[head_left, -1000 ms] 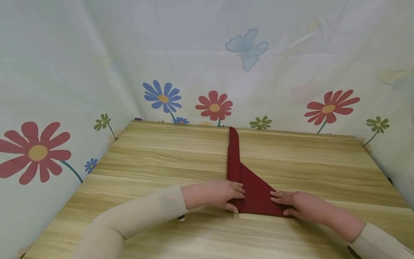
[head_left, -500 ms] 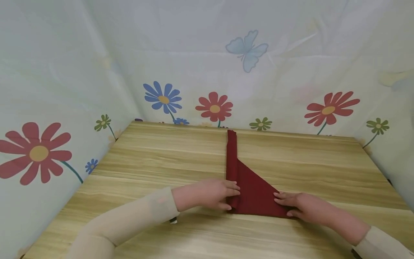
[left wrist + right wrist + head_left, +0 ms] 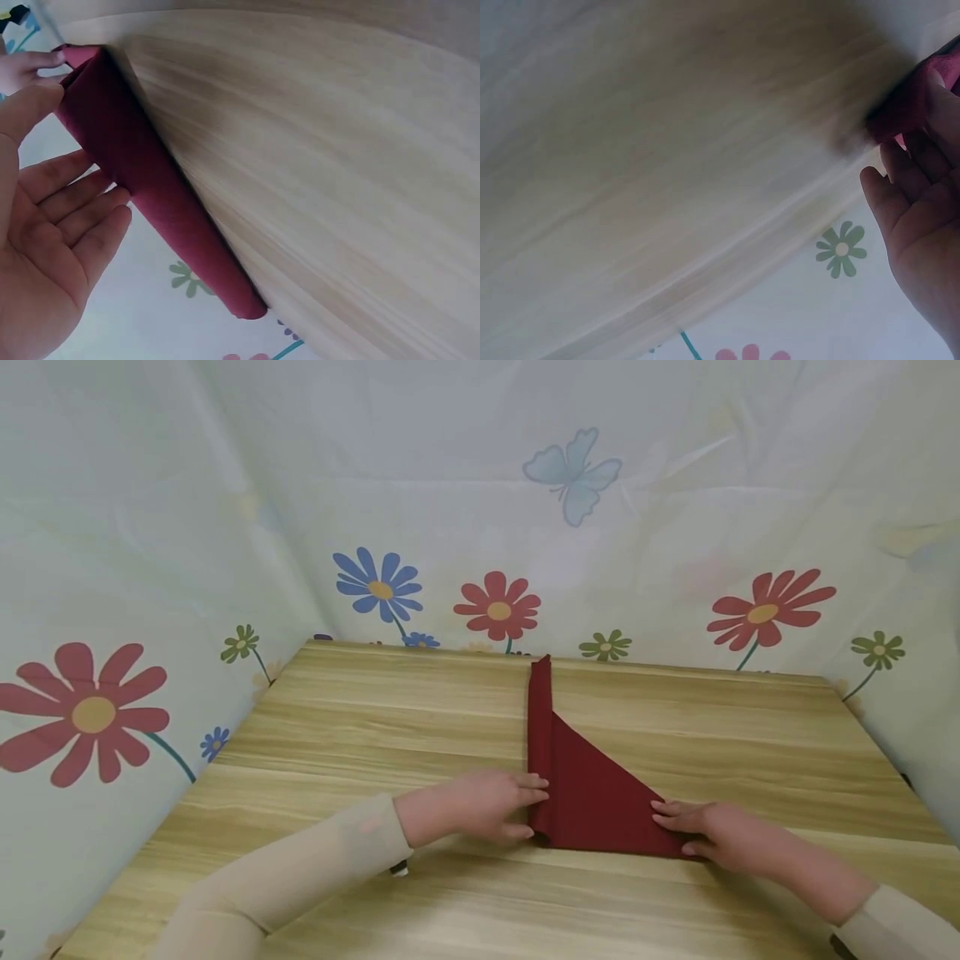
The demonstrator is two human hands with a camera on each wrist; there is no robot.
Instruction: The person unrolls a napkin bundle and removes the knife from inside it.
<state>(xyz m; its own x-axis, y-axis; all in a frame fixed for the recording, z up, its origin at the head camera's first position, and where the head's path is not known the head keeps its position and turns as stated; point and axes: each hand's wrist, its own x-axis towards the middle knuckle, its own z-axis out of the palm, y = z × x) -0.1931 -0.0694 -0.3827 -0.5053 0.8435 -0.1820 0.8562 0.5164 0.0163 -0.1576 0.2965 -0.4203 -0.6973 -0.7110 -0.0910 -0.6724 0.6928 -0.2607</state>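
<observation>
A dark red cloth (image 3: 596,789) lies on the table, its left side rolled into a long narrow roll and its right side spread flat in a triangle. My left hand (image 3: 487,806) rests on the near part of the roll. In the left wrist view its fingers are fairly straight against the roll, with the thumb (image 3: 34,112) by the near end. At the triangle's right corner, my right hand (image 3: 731,835) has its fingertips on the slanting edge and its thumb low on the corner. The right wrist view shows just a dark bit of cloth (image 3: 904,109) by that thumb.
The wood-grain table (image 3: 375,710) reaches back to a pale curtain (image 3: 420,460) printed with flowers and a butterfly. The roll's far end sits right by the table's back edge.
My right hand has moved right, together with the cloth's corner, and more of the flat triangle shows. My left hand has shifted slightly left, back onto the roll.
</observation>
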